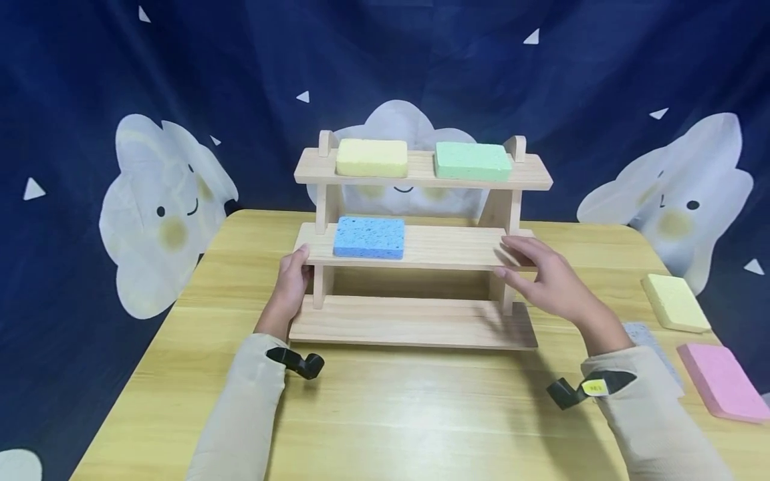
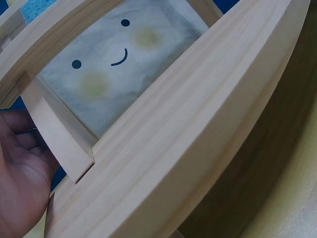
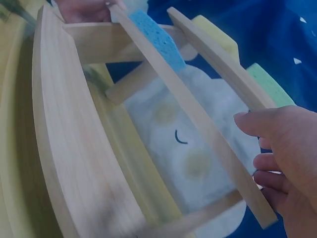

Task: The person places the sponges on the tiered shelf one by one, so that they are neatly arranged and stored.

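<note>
A three-tier wooden shelf rack [image 1: 415, 324] stands on the table. On its top tier lie a pale yellow sponge [image 1: 371, 158] at left and a green sponge [image 1: 472, 161] at right; a blue sponge [image 1: 369, 237] sits on the left half of the middle tier. My left hand [image 1: 291, 284] grips the middle tier's left end, thumb at its upper edge; in the left wrist view, that hand [image 2: 22, 183] is beside a side support. At the middle tier's right end is my right hand [image 1: 559, 287], thumb and fingers spread apart, holding no sponge. Whether it touches the wood is unclear.
On the table's right side lie another pale yellow sponge [image 1: 676, 302], a pink sponge [image 1: 722, 382] and a greyish sponge [image 1: 652, 347] partly hidden by the right forearm. A dark blue curtain [image 1: 385, 53] with cloud faces hangs behind the wooden table [image 1: 391, 427].
</note>
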A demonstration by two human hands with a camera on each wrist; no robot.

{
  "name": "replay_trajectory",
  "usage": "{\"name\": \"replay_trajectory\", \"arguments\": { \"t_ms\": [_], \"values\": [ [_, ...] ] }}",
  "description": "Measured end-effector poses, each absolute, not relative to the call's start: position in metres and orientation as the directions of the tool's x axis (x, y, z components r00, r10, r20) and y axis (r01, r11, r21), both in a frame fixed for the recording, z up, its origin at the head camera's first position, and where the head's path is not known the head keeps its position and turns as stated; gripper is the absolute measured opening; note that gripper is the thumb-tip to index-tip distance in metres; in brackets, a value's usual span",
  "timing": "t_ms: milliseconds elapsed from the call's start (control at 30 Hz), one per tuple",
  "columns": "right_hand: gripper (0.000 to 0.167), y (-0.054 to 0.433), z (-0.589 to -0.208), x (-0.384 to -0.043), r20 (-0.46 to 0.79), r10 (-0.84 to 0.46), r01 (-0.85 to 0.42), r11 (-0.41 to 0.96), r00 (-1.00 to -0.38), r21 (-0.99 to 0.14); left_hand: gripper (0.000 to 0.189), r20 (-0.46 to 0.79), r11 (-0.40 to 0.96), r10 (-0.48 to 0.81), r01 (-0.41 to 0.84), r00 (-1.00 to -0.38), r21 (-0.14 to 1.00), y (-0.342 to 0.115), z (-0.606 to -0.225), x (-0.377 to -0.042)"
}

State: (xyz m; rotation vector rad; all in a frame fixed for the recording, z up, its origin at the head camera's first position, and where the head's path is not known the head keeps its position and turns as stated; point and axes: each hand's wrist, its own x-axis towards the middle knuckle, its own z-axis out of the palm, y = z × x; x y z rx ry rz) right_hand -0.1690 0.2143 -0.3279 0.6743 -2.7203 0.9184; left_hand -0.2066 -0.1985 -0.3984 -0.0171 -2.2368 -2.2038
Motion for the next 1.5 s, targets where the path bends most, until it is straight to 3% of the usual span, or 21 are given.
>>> {"name": "replay_trajectory", "arguments": {
  "t_ms": [633, 933, 1200, 1500],
  "values": [
    [0.049, 0.261, -0.336, -0.133, 0.402, -0.152, -0.366, 0.761, -0.903, -0.536, 0.058, 0.023, 0.008, 0.002, 0.023, -1.0, 1.0, -0.198, -0.399, -0.206],
    [0.053, 0.276, -0.353, -0.12, 0.315, -0.061, -0.241, 0.781, -0.947, -0.576, 0.06, 0.032, 0.045, 0.015, 0.033, -0.999, 0.998, -0.199, -0.4, -0.206],
    [0.06, 0.295, -0.367, -0.109, 0.157, 0.074, -0.048, 0.755, -0.985, -0.654, 0.06, 0.032, 0.03, 0.018, 0.033, -0.999, 0.999, -0.199, -0.399, -0.206],
    [0.056, 0.321, -0.394, -0.096, 0.174, 0.194, 0.056, 0.806, -0.965, -0.589, 0.06, 0.021, 0.022, 0.017, 0.021, -1.0, 1.0, -0.198, -0.401, -0.206]
  ]
}}
